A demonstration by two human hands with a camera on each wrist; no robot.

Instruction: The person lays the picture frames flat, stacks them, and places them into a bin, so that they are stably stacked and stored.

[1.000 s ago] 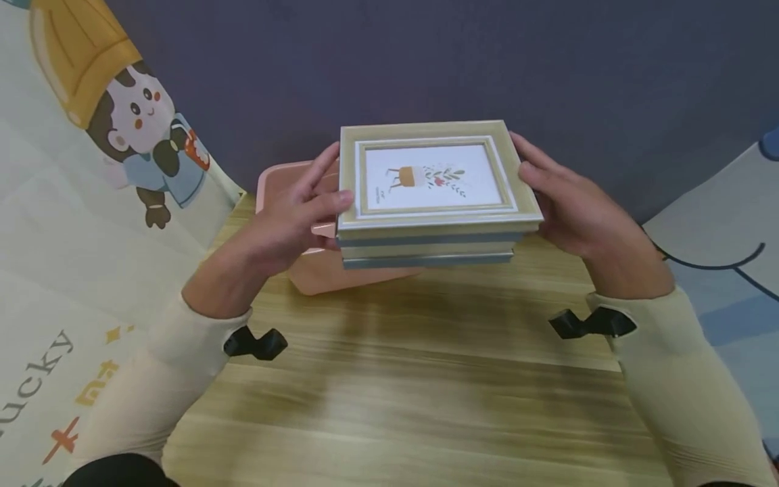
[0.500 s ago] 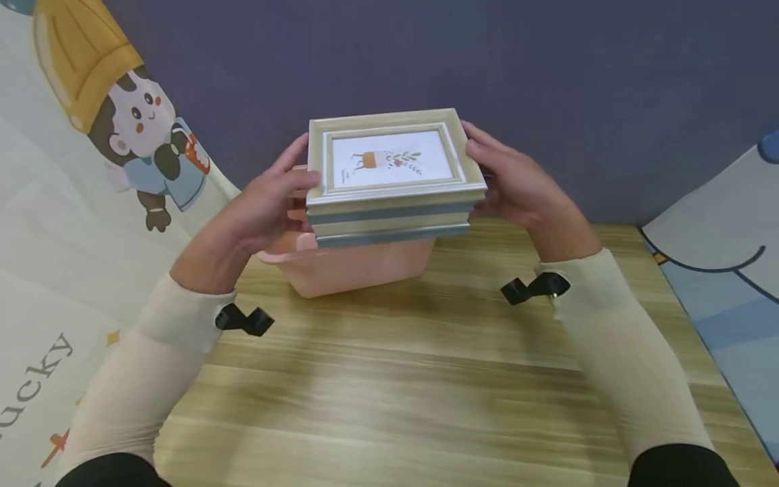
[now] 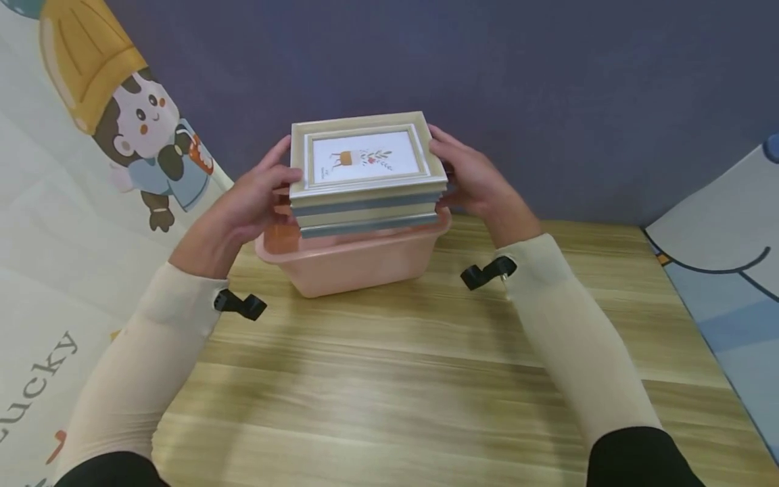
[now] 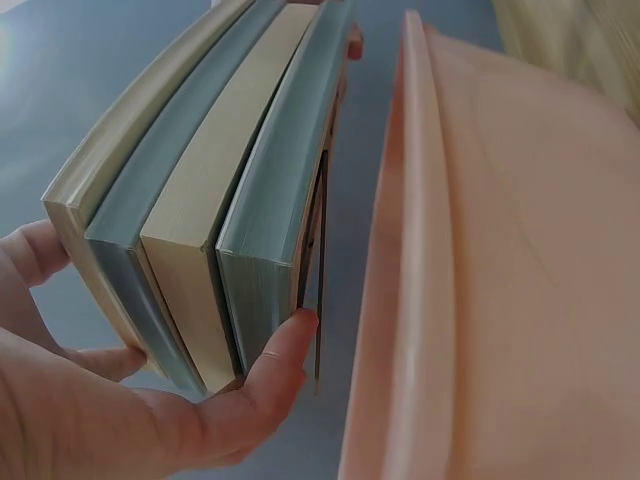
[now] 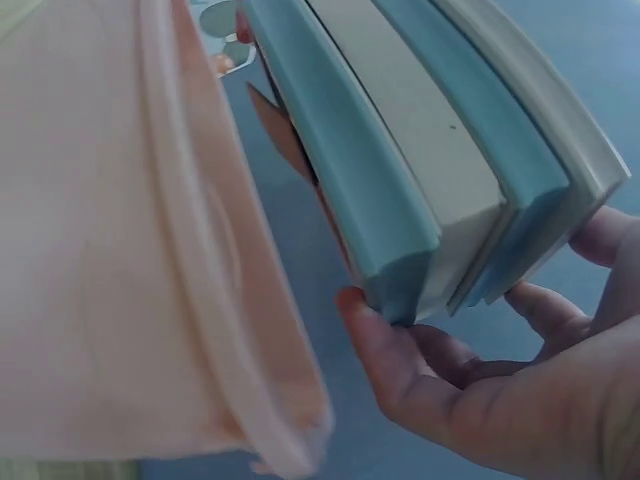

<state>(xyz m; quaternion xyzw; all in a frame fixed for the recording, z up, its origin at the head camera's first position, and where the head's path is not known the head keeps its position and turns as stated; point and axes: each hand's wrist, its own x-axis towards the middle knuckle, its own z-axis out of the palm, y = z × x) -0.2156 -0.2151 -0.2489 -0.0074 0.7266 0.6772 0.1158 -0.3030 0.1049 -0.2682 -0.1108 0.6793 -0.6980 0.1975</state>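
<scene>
A stack of several picture frames (image 3: 371, 186), cream and blue by turns, is held level above a pink plastic bin (image 3: 359, 267). The top frame (image 3: 359, 122) is cream and shows a print of a plant in an orange pot. My left hand (image 3: 246, 199) grips the stack's left end, with one finger under the lowest blue frame (image 4: 290, 170), as the left wrist view shows. At the other end my right hand (image 3: 477, 179) grips the stack, fingers at its top and bottom edges. In both wrist views the stack is apart from the bin's rim (image 5: 190, 220).
The bin stands on a wood-grain table (image 3: 414, 379) against a dark blue backdrop (image 3: 548, 101). A cloth with a cartoon figure (image 3: 146, 122) hangs at the left, and a pale printed cloth (image 3: 730, 270) lies at the right.
Both hands have carried the stack of picture frames leftward, from right of the bin to over it. More of the bin's right side now shows. Both hands keep their grip.
</scene>
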